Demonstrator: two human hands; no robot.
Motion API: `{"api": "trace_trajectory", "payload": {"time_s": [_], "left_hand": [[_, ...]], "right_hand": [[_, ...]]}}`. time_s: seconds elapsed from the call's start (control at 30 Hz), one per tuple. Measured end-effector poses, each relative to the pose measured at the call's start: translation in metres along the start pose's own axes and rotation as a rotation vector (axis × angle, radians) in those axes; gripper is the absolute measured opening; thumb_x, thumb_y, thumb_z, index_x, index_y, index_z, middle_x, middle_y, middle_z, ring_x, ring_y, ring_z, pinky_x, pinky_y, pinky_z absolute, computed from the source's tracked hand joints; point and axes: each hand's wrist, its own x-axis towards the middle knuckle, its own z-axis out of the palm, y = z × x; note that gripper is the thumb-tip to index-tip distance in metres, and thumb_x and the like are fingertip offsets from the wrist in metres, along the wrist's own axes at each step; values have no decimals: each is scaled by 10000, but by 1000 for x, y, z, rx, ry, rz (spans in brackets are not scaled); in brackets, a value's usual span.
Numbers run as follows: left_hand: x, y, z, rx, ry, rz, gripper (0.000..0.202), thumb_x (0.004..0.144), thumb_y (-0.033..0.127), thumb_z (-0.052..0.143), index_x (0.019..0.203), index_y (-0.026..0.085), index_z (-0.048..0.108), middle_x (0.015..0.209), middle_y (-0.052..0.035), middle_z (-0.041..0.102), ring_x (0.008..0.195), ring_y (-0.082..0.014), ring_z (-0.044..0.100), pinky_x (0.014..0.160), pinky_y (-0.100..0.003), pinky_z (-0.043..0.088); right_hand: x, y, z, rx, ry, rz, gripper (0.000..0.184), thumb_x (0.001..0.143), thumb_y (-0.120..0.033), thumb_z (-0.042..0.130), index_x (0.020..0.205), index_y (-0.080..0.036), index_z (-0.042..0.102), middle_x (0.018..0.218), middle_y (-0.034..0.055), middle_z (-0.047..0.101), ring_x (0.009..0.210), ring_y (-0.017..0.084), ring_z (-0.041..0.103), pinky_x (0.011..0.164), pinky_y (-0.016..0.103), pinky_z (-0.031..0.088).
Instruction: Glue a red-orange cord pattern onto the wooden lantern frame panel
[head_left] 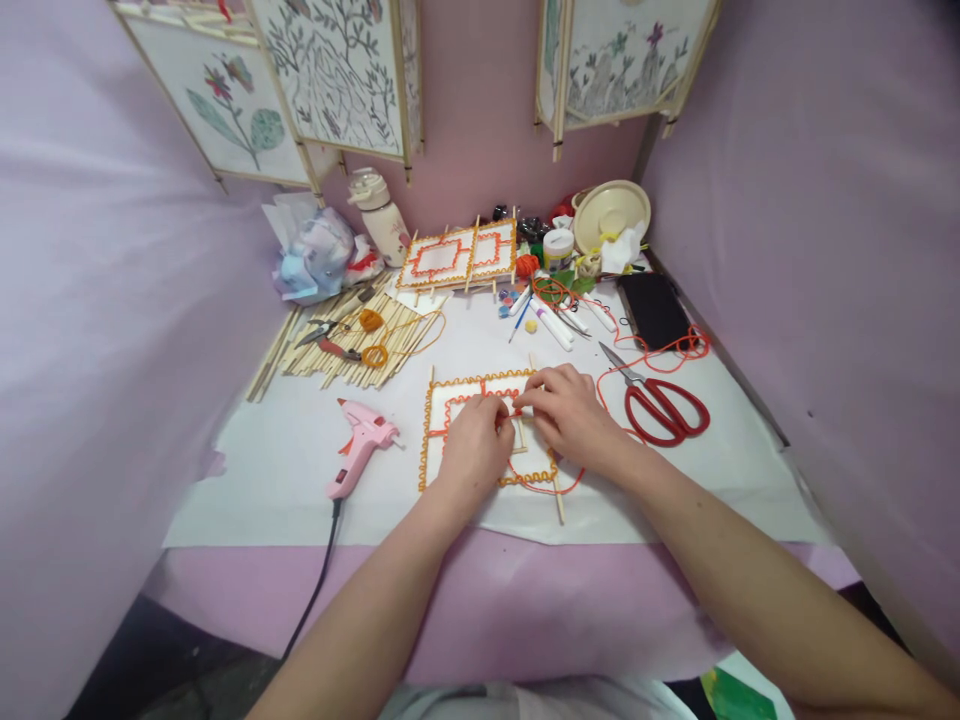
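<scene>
A square wooden-stick panel (450,400), white inside and edged with yellow and red cord, lies flat on the white sheet in front of me. My left hand (474,447) rests on its middle, fingers curled onto the red cord (609,375). My right hand (571,410) presses down at the panel's right side, fingertips pinching the same red cord close to the left hand. The cord trails off to the right past the red scissors (664,408). The part of the panel under both hands is hidden.
A pink glue gun (360,446) lies left of the panel, its cable dropping off the table front. Bamboo sticks and pliers (337,345) lie back left, a finished panel (457,255), markers, jars and a bowl (609,210) at the back, a black phone (656,308) right.
</scene>
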Motion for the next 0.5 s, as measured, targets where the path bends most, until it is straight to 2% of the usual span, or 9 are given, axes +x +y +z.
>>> {"api": "trace_trajectory", "payload": {"time_s": [0.1,0.2,0.3,0.37,0.43,0.5], "left_hand": [[0,-1,-3,-99,-18,-27,137,825,94,479,788,181,578,766,-34,630,733,-169,580,668,-271,420],[-1,-2,-6,-205,-28,-60,131,819,108,484,842,184,589,747,-14,635,697,-155,578,647,-261,418],[0,-4,-8,-338,-67,-129,133,798,130,502,881,189,588,684,18,610,634,-139,564,611,-249,417],[2,-6,-7,-444,-106,-184,143,784,140,506,894,191,582,625,42,576,579,-127,544,570,-236,408],[4,-7,-6,-530,-128,-219,156,776,148,507,909,191,578,575,60,542,541,-119,528,540,-225,395],[5,-9,-5,-564,-133,-233,160,773,154,514,915,190,577,545,71,519,521,-115,516,521,-217,378]], "right_hand": [[-2,0,-5,24,41,48,199,867,-121,525,944,-228,674,1035,62,621,1025,237,459,818,379,314],[-4,-7,-9,35,-37,51,85,847,-229,614,767,-210,637,901,35,615,957,220,474,800,372,302],[-5,-18,-7,30,-105,20,264,803,-431,700,705,-201,614,858,32,601,933,223,473,789,374,288],[-6,-25,-2,4,-111,13,323,777,-501,715,698,-202,620,852,40,601,924,232,470,780,379,277],[-7,-30,4,-34,-101,15,267,824,-439,679,711,-202,632,851,50,609,921,235,472,769,383,267],[-8,-32,8,-48,-88,19,179,879,-311,612,742,-201,646,861,54,622,927,230,481,762,381,262]]}}
